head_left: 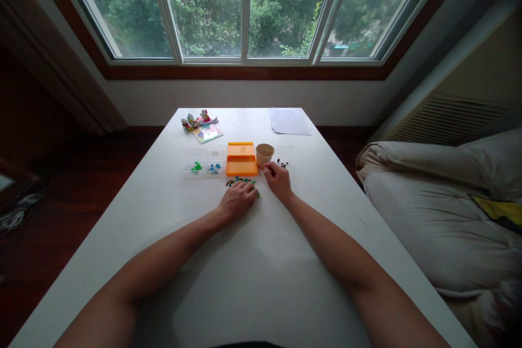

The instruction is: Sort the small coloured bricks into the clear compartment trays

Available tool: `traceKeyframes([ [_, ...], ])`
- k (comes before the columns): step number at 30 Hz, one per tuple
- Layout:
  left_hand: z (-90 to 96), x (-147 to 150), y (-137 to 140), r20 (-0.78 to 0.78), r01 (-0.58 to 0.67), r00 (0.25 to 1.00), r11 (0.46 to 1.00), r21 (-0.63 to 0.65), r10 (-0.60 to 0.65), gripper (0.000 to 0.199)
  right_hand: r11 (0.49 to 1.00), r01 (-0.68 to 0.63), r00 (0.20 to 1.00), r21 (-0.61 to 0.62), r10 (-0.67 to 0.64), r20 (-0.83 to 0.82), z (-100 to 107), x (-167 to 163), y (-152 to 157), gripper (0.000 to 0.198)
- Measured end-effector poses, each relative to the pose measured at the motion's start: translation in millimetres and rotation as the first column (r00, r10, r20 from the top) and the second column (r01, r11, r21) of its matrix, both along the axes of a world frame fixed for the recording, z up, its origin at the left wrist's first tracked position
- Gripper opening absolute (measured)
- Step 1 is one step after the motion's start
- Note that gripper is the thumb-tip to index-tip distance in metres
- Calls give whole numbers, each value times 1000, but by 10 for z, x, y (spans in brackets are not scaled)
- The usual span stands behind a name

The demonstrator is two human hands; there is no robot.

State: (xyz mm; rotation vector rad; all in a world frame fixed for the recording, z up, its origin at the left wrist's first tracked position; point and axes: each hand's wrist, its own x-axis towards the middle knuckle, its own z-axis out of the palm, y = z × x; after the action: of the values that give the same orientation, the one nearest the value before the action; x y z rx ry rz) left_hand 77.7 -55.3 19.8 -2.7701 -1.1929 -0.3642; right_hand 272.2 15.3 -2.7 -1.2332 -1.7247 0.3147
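My left hand [238, 199] lies low over a pile of small mixed-colour plastic pieces [240, 179], its fingers stretched out across their near edge. Right of it, my right hand [278, 179] is closed in a pinch, just in front of a tan paper cup [265, 153]. Whatever the pinch holds is too small or hidden to name. An open orange plastic case [242, 165] stands behind the pile, beside the cup. To the left, a clear tray [186, 169] contains green pieces [196, 167] and blue pieces [214, 168]. Small dark pieces [282, 163] lie right of the cup.
On the white table [228, 277], colourful toy figures [199, 119] and a printed card [207, 132] are at the back left. White paper sheets [289, 121] lie at the back right. A padded pale sofa [432, 217] stands right of the table, and a window is beyond it.
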Motion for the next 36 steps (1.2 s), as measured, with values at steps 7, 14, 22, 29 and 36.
traceKeyframes([
  [7, 15, 78, -19, 14, -68, 998, 998, -19, 68, 18, 1000, -6, 1000, -16, 6, -2, -7, -14, -1, 23],
  [14, 30, 333, 66, 4, -142, 990, 990, 8, 142, 23, 1000, -5, 1000, -10, 5, -20, 3, -11, -7, 24],
  [22, 22, 207, 90, -31, -171, 985, 985, -26, 170, 16, 1000, -6, 1000, -10, 6, -6, -2, -7, 5, 22],
  [29, -19, 38, 94, 84, -194, 977, 980, -32, 197, 20, 1000, -16, 1000, -9, 16, -13, 4, -5, -1, 23],
  [36, -91, -74, 112, 217, -157, 960, 983, -97, 175, 28, 1000, -25, 1000, -9, 25, -6, 24, -2, -8, 23],
])
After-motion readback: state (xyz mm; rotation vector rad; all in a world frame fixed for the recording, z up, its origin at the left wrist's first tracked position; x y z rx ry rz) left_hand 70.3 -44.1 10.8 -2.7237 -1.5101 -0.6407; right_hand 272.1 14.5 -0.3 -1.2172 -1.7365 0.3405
